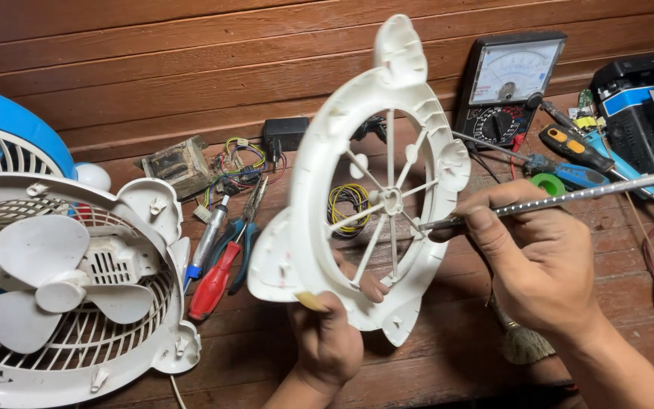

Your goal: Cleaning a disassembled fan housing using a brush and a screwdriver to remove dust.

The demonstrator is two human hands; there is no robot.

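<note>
My left hand (332, 333) grips the lower rim of a white plastic fan housing ring (325, 163) with thin spokes and a small hub, holding it upright over the wooden table. My right hand (535, 257) holds a long silver metal tool (599, 191) like a pen. Its tip touches the inner right side of the ring near the spokes.
A white fan body with blades and grille (62, 288) lies at the left, a blue fan (9, 129) behind it. A red-handled screwdriver (213, 284), pliers (245, 235), a circuit board with wires (228, 170), an analogue multimeter (510, 83), more screwdrivers (577, 151) and a black box (645, 106) lie around.
</note>
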